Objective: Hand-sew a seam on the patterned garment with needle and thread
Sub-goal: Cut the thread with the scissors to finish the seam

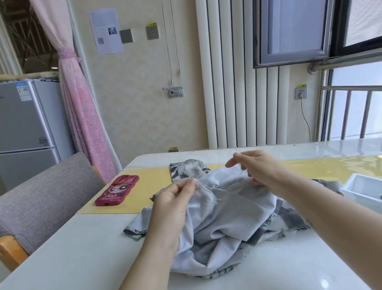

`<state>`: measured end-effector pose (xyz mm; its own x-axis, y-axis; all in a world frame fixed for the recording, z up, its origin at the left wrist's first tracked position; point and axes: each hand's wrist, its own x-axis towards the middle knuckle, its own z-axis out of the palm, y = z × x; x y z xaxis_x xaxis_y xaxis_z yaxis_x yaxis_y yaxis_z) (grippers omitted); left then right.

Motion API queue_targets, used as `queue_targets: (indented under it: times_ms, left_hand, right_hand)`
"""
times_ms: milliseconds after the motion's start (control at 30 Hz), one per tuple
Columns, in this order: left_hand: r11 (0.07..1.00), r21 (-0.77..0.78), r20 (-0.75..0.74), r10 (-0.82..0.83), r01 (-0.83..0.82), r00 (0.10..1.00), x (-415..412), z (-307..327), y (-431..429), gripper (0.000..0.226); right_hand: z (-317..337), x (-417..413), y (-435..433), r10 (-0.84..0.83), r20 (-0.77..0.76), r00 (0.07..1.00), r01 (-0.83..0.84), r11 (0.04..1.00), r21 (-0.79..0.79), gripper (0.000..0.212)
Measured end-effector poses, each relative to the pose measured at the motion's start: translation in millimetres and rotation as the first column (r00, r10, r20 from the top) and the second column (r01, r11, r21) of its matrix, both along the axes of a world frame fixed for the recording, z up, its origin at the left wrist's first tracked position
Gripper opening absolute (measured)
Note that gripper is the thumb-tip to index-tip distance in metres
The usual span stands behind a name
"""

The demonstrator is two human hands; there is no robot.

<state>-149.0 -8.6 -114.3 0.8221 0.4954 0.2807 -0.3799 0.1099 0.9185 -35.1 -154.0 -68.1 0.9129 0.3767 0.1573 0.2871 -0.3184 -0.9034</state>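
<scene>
left fingers [187, 187] tight on the garment [225, 215], right fingers [235, 161] tight around the needle [236, 146]

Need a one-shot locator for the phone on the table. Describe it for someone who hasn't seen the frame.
On the white table, find the yellow runner crossing its far half. Near the runner's left end, left of the grey patterned garment, lies the phone. It is the only magenta thing there, its case showing a cartoon character.

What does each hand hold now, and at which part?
The right hand pinches the needle at its lower part; the left hand pinches a raised fold of the garment.
</scene>
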Motion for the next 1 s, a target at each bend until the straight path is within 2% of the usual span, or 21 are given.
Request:
queue_targets:
  times_ms: [100, 233, 333, 467, 600, 700, 833, 933, 1000]
  left_hand:
    - [0.983, -0.18, 0.038, 0.043, -0.035, 0.998, -1, 5, 6, 0.01]
    - [0.98, -0.191, 0.071, 0.062, -0.048, 0.996, -5, 9, 12, 0.01]
    - [0.994, -0.108, 0.057, 0.038, -0.031, 0.998, -4, 6, 11, 0.007]
    - [0.999, 0.018, 0.009, -0.038, 0.038, 0.999, 2, 1, -5, 0.008]
    - [0.988, 0.13, -0.026, -0.076, 0.079, 0.997, 16, 2, -37, 0.012]
    - [0.959, 0.268, -0.056, -0.084, 0.096, 0.995, 30, 0, -68, 0.014]
    - [0.933, 0.346, -0.088, -0.074, 0.1, 0.993, 47, -8, -109, 0.014]
    - [0.944, 0.314, -0.126, -0.068, 0.105, 0.99, 58, -12, -133, 0.013]
    - [0.946, 0.299, -0.149, -0.082, 0.124, 0.985, 62, -15, -146, 0.011]
  right_hand:
    - [-9, 11, 0, 0.005, -0.014, 1.0, -0.007, 0.991, -0.131, 0.031]
    - [-13, 20, -4, -0.026, -0.017, 0.999, 0.023, 0.984, -0.175, 0.019]
    - [-11, 20, -10, -0.054, -0.022, 0.998, 0.051, 0.993, -0.111, 0.011]
    - [-4, 15, -28, -0.076, 0.087, 0.993, 0.084, 0.992, -0.09, 0.011]
    - [0, 4, -56, -0.052, 0.231, 0.972, 0.107, 0.967, -0.233, 0.011]
    - [0, -4, -84, -0.062, 0.297, 0.953, 0.159, 0.936, -0.313, 0.013]
    - [-8, 0, -134, -0.174, 0.372, 0.912, 0.339, 0.83, -0.442, 0.014]
    - [-13, 9, -182, -0.268, 0.385, 0.883, 0.457, 0.675, -0.58, 0.021]
    - [-19, 12, -213, -0.307, 0.356, 0.882, 0.47, 0.576, -0.669, 0.026]
